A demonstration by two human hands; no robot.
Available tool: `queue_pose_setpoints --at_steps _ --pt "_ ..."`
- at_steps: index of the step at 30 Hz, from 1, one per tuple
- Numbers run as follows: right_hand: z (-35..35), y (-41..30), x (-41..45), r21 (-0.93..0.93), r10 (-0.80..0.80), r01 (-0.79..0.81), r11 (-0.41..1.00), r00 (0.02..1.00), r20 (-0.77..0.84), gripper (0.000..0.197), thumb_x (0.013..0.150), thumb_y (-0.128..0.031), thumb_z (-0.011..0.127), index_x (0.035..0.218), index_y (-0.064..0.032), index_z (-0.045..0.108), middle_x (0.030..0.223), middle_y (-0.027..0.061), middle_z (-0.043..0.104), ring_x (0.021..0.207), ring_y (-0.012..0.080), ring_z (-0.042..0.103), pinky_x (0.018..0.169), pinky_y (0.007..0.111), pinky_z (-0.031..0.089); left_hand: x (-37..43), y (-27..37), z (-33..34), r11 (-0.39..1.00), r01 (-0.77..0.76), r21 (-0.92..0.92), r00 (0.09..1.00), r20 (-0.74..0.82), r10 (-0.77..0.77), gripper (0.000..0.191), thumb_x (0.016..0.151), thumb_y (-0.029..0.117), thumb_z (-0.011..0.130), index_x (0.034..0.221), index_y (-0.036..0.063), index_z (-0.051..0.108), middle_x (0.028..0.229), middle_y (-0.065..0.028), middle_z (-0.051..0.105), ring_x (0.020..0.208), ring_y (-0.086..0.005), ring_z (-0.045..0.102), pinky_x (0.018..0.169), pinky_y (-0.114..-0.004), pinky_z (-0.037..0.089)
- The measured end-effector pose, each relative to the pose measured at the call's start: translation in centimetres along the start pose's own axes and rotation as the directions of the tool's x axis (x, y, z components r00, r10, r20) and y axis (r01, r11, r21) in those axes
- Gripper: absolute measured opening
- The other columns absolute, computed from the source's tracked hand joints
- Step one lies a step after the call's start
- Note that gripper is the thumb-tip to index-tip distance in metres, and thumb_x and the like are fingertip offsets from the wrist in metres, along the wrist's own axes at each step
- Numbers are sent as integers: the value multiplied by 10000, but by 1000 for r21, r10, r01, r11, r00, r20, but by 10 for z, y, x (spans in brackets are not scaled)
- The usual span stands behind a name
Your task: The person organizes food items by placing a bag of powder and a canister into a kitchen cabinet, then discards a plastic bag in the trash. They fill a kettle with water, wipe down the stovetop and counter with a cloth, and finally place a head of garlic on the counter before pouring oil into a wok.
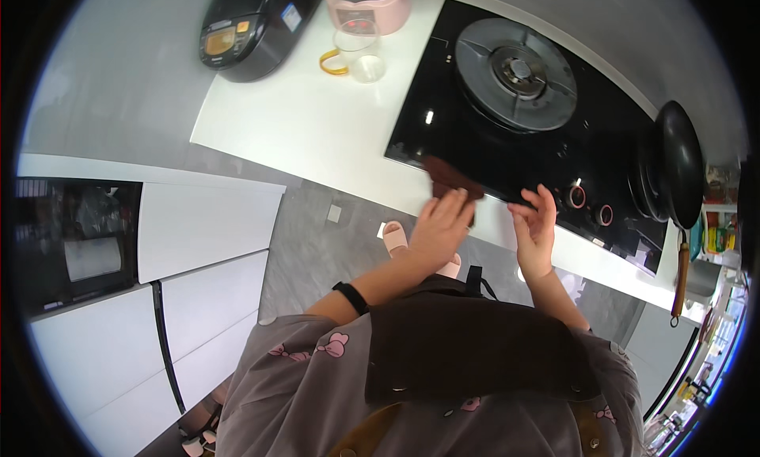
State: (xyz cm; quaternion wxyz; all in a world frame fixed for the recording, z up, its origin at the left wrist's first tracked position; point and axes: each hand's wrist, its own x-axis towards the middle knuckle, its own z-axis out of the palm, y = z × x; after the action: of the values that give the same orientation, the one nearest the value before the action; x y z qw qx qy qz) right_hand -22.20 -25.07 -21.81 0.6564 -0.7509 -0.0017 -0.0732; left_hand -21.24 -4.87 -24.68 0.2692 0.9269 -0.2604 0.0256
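Note:
My left hand (442, 228) rests on a dark red-brown cloth (448, 178), which lies across the front edge of the black glass gas hob (439, 130) and the white counter (332, 154). The fingers lie over the cloth's near part; whether they grip it cannot be made out. To the right, my right hand (535, 231) is raised near the hob's front edge, fingers apart and curved, holding nothing. Just right of it are two round control knobs (576, 197). A large burner with a round grey pan support (516, 74) is at the back of the hob.
At the back left are a black rice cooker (255, 35), a pink appliance (380, 11) and a clear glass cup (359, 53) with a yellow handle. A black frying pan (680, 166) with a wooden handle stands tilted on the hob's right side. White cabinets (208, 225) are at left.

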Motion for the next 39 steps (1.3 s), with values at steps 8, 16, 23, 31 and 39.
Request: queue_pose_setpoints --at_steps 8,16,23,31,39 --pt "-64 4 -49 -1 48 -48 999 987 -152 566 845 97 502 1363 -29 315 1206 155 500 963 179 611 849 278 462 75 55 8 636 28 -771 999 8 -34 479 770 -123 392 1168 92 552 1091 -120 603 945 -214 623 751 -281 494" --pt "-109 14 -92 83 127 -113 990 972 -200 476 871 100 447 1324 -32 379 1155 109 522 949 164 589 876 288 454 127 -108 -41 940 321 111 937 -181 -298 561 899 285 499 1373 22 350 1413 -226 343 1278 -414 335 1067 -428 284" --pt "-116 17 -87 -196 13 -53 979 979 -205 343 825 91 518 1154 -3 534 1034 123 602 920 205 617 819 294 482 113 63 44 912 -191 362 981 98 167 608 783 302 623 1289 13 451 1370 -167 399 1280 -314 344 1038 -459 289" --pt "-105 -31 3 -399 -227 149 905 962 -154 503 792 -56 646 1263 -48 471 1200 187 481 1112 314 493 921 362 435 138 103 53 586 271 -764 963 213 -167 310 956 190 473 1230 50 515 981 -64 649 860 -164 637 718 -261 502" --pt "-140 0 109 -352 -141 30 936 945 -295 322 793 -48 578 1114 -80 583 1123 144 581 1043 309 560 901 391 455 102 96 -22 561 356 -747 934 269 -234 525 1001 418 273 1354 55 411 1350 -72 460 1230 -210 430 1020 -344 310"
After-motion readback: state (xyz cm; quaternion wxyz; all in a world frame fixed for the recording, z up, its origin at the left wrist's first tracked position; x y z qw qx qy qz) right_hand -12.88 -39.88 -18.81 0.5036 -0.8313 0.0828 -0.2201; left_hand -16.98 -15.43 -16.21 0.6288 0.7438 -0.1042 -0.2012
